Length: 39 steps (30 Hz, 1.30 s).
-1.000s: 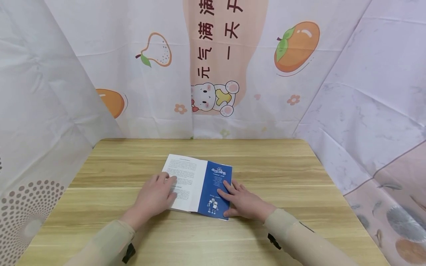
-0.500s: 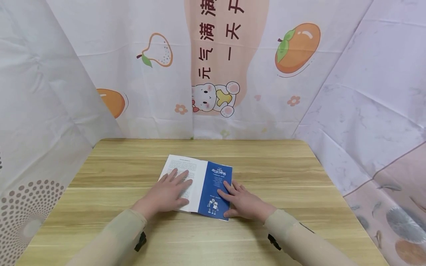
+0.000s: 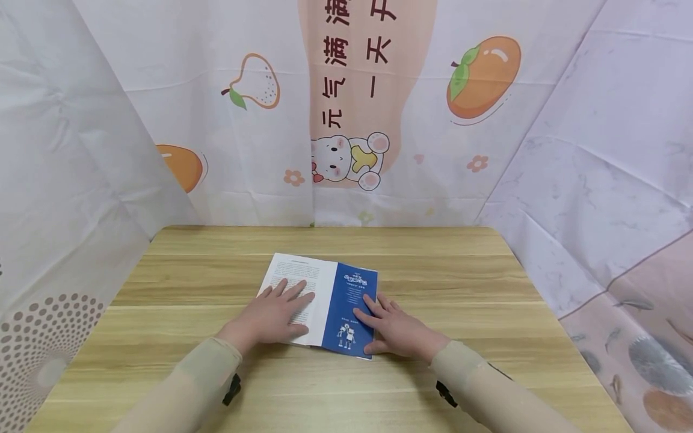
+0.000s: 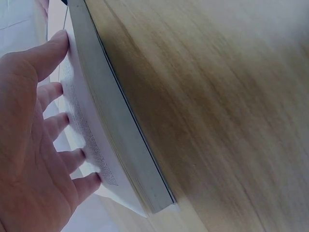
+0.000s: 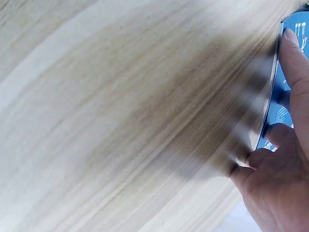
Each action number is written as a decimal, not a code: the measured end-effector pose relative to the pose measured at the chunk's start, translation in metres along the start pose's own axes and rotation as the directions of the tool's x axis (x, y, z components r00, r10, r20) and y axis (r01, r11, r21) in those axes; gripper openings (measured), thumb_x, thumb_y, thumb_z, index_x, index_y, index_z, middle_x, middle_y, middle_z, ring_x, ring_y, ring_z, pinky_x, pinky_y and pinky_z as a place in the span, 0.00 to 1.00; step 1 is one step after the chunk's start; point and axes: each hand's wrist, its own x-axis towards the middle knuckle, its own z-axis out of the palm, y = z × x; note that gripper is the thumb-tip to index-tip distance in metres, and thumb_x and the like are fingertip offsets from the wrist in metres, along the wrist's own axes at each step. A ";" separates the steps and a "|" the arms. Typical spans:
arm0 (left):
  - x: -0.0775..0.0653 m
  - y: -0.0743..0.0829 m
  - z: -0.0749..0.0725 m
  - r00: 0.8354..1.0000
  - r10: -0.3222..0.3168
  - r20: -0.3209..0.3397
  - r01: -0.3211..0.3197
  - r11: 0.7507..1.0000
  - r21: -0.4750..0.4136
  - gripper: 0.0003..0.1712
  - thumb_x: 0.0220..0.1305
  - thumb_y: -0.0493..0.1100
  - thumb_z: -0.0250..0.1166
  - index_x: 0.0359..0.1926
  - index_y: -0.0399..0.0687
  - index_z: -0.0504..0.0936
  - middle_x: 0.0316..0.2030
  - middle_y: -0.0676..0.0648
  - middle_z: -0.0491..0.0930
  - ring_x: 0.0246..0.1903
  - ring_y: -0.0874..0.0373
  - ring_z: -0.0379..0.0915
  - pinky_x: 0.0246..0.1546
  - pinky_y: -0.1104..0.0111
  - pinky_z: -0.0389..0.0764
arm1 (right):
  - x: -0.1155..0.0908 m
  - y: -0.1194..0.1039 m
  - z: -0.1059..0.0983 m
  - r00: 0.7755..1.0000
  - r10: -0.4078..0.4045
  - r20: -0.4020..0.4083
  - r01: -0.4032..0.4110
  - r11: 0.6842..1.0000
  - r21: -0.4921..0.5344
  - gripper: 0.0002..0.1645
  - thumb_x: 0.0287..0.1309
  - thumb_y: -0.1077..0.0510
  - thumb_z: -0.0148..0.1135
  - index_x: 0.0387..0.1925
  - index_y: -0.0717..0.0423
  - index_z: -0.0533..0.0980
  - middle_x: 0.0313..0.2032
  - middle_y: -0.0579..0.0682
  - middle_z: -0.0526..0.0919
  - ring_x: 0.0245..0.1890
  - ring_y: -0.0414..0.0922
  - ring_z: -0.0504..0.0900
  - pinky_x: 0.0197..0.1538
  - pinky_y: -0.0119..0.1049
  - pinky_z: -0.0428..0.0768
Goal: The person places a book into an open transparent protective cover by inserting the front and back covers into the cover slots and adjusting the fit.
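Note:
An open book (image 3: 326, 282) lies on the wooden table, its left side a white printed page and its right side a blue flap (image 3: 354, 300) with white lettering and small cartoon figures. My left hand (image 3: 271, 316) rests with spread fingers on the printed page. In the left wrist view, the fingertips touch the page above the thick page block (image 4: 120, 130). My right hand (image 3: 397, 328) lies at the blue flap's right edge. Its thumb and some fingers are on the blue surface, while other fingertips reach the table beside it, as the right wrist view shows.
The wooden table (image 3: 433, 258) extends around the book on every side. Behind it hangs a white cloth (image 3: 260, 150) printed with fruit, characters and a cartoon animal. More patterned cloth (image 3: 612, 150) covers the left and right sides.
My left hand has moved right from the page's left edge and spread its fingers over the printed page, staying there since half a second ago. My right hand and the book have hardly moved.

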 end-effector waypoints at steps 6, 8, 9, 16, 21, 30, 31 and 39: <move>-0.001 0.003 -0.001 0.999 -0.018 0.028 0.019 1.000 -0.024 0.43 0.67 0.65 0.63 0.78 0.61 0.62 0.80 0.48 0.53 0.78 0.33 0.45 0.73 0.37 0.53 | 0.000 0.004 0.002 1.000 -0.008 -0.008 0.008 1.000 0.010 0.48 0.65 0.34 0.63 0.79 0.45 0.59 0.81 0.58 0.49 0.79 0.66 0.45 0.75 0.63 0.55; -0.001 0.004 -0.001 0.999 -0.024 0.040 0.025 0.999 -0.025 0.43 0.68 0.65 0.62 0.79 0.61 0.62 0.80 0.47 0.53 0.77 0.33 0.45 0.73 0.37 0.53 | 0.000 0.005 0.001 1.000 -0.012 -0.011 0.013 1.000 0.011 0.48 0.64 0.34 0.63 0.79 0.45 0.59 0.81 0.58 0.49 0.79 0.66 0.46 0.75 0.63 0.56; -0.001 0.005 -0.002 0.999 -0.028 0.045 0.029 0.999 -0.025 0.43 0.68 0.65 0.62 0.79 0.61 0.62 0.80 0.47 0.53 0.77 0.32 0.45 0.73 0.36 0.53 | 0.000 0.006 0.001 1.000 -0.014 -0.011 0.014 1.000 0.010 0.48 0.64 0.34 0.63 0.79 0.44 0.59 0.81 0.57 0.48 0.79 0.66 0.46 0.75 0.62 0.56; -0.004 0.012 -0.001 0.998 -0.049 0.043 0.049 0.999 -0.002 0.43 0.69 0.66 0.61 0.79 0.59 0.62 0.80 0.45 0.53 0.76 0.31 0.47 0.71 0.35 0.55 | 0.001 0.009 -0.002 1.000 -0.015 -0.011 0.015 1.000 -0.002 0.49 0.63 0.33 0.63 0.79 0.44 0.58 0.81 0.56 0.49 0.79 0.66 0.48 0.73 0.63 0.61; -0.007 0.015 0.001 0.998 -0.054 0.039 0.054 0.999 0.008 0.44 0.69 0.66 0.60 0.79 0.57 0.61 0.80 0.43 0.53 0.75 0.28 0.48 0.69 0.33 0.58 | 0.002 0.011 -0.005 1.000 -0.029 -0.001 0.029 0.999 -0.014 0.49 0.63 0.34 0.64 0.79 0.44 0.58 0.80 0.58 0.51 0.79 0.65 0.48 0.74 0.63 0.57; -0.010 0.021 0.007 0.997 -0.075 0.018 0.074 0.997 0.033 0.44 0.69 0.68 0.59 0.78 0.56 0.63 0.79 0.41 0.55 0.74 0.26 0.51 0.67 0.32 0.60 | 0.001 0.014 -0.007 1.000 -0.003 0.014 0.002 1.000 0.017 0.49 0.65 0.36 0.64 0.80 0.41 0.57 0.81 0.56 0.50 0.79 0.64 0.50 0.70 0.61 0.67; -0.010 0.021 0.008 0.997 -0.079 0.017 0.078 0.996 0.031 0.44 0.68 0.68 0.60 0.78 0.56 0.63 0.79 0.41 0.56 0.74 0.27 0.52 0.67 0.31 0.60 | 0.001 0.015 -0.007 1.000 -0.002 0.013 0.002 1.000 0.021 0.49 0.65 0.36 0.64 0.80 0.42 0.57 0.81 0.56 0.50 0.79 0.64 0.50 0.69 0.61 0.68; -0.016 0.028 0.004 0.996 -0.091 0.009 0.090 0.995 0.045 0.44 0.67 0.67 0.62 0.76 0.52 0.66 0.77 0.39 0.59 0.72 0.26 0.55 0.65 0.31 0.63 | -0.004 0.018 -0.009 1.000 -0.001 0.010 0.001 1.000 0.013 0.47 0.67 0.37 0.63 0.80 0.44 0.57 0.80 0.57 0.51 0.79 0.62 0.51 0.70 0.59 0.68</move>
